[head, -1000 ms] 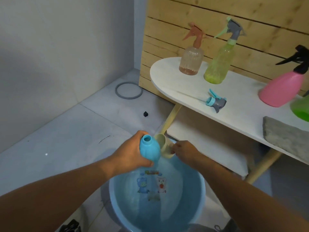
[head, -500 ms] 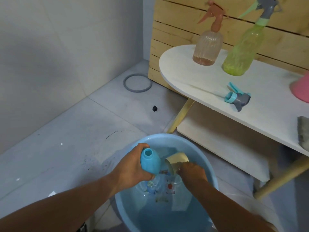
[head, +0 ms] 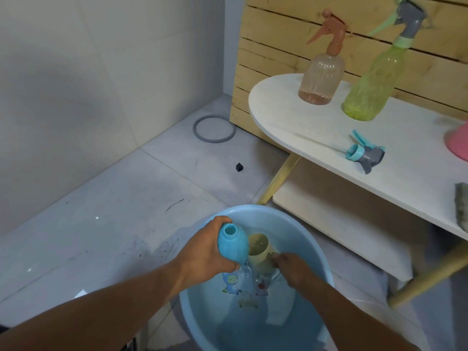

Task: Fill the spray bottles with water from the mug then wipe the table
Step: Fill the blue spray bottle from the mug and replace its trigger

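Note:
My left hand (head: 205, 252) grips a blue bottle (head: 231, 243) with no cap, its open neck up, over a blue basin (head: 314, 249) of water on the floor. Right beside the bottle my right hand (head: 295, 268) holds a beige mug (head: 260, 252) by its handle, tilted, its base dipping in the water. The bottle's blue and grey spray head (head: 364, 154) lies on the white table (head: 291, 122). An orange spray bottle (head: 323, 74) and a green one (head: 372, 82) stand at the table's back. A pink bottle (head: 457, 141) shows at the right edge.
A grey cloth (head: 462, 207) lies on the table's right edge. A grey ring (head: 214, 129) and a small black cube (head: 239, 167) lie on the tiled floor. The table's yellow legs (head: 278, 181) and low shelf (head: 342, 224) stand behind the basin, a wooden slat wall (head: 278, 46) beyond.
Both hands moved down from above the basin's far rim into the basin. The mug went down from beside the bottle's neck to the water. The view shifted left and down.

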